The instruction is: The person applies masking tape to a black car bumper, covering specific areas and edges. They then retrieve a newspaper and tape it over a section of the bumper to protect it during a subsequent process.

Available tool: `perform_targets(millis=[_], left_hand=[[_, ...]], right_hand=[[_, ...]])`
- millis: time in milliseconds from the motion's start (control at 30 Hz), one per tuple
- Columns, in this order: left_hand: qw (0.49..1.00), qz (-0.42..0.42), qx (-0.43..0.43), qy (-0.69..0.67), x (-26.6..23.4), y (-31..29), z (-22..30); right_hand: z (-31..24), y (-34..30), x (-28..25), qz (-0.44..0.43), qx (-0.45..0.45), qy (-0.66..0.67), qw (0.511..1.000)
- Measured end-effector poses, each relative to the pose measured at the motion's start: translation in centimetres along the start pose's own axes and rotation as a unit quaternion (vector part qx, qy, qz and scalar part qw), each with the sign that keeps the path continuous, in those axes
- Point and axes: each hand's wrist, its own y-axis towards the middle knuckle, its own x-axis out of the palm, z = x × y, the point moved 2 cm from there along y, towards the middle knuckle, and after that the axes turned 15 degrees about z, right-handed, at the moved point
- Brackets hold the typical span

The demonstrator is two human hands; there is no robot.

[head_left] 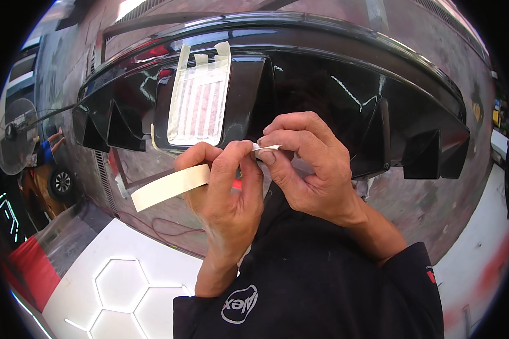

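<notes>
A roll of cream masking tape (168, 188) hangs around the fingers of my left hand (227, 189). That hand's thumb and forefinger also pinch one end of a small white strip (272, 147), which looks like folded tape or paper. My right hand (316, 164) grips the strip's other end between thumb and fingertips. Just beyond both hands lies a glossy black car bumper part (316, 85) with pointed fins. On its left half, a rectangular section (178, 101) is edged with pale tape and crossed by white stripes; loose tape ends stick out at its far edge.
The bumper part rests on a dark metal stand (124, 27) over a worn reddish-grey floor (401, 217). Near left is a white surface (85, 271) with glowing hexagon lines. A wheel (61, 181) and a round clear disc (17, 135) show at far left.
</notes>
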Motion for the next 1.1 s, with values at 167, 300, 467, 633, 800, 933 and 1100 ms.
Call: perform_targets(millis=[167,300,467,633,800,933,1100], left_hand=[[0.999,-0.014,0.011,0.050,-0.1,0.5,0.7],[0.998,-0.003,0.025,0.063,0.1,0.4,0.6],[0.993,0.015,0.074,0.091,0.2,0.1,0.1],[0.989,0.015,0.097,0.113,0.0,-0.1,0.1],[0.988,0.025,0.115,0.103,0.0,-0.1,-0.3],[0.988,0.025,0.122,0.090,0.0,-0.1,-0.8],[0.988,-0.007,0.121,0.092,-0.4,0.0,-0.5]], right_hand=[[0.6,-0.4,0.1,0.002,0.132,0.055,0.990],[1.4,-0.3,0.5,-0.002,0.171,0.066,0.983],[1.8,-0.5,1.0,0.026,0.167,0.071,0.983],[1.7,-0.4,1.1,0.031,0.139,0.046,0.989],[0.9,-0.2,0.7,0.017,0.115,0.043,0.992],[0.3,-0.5,0.4,0.016,0.084,0.034,0.996],[1.1,-0.8,1.2,0.036,0.102,0.039,0.993]])
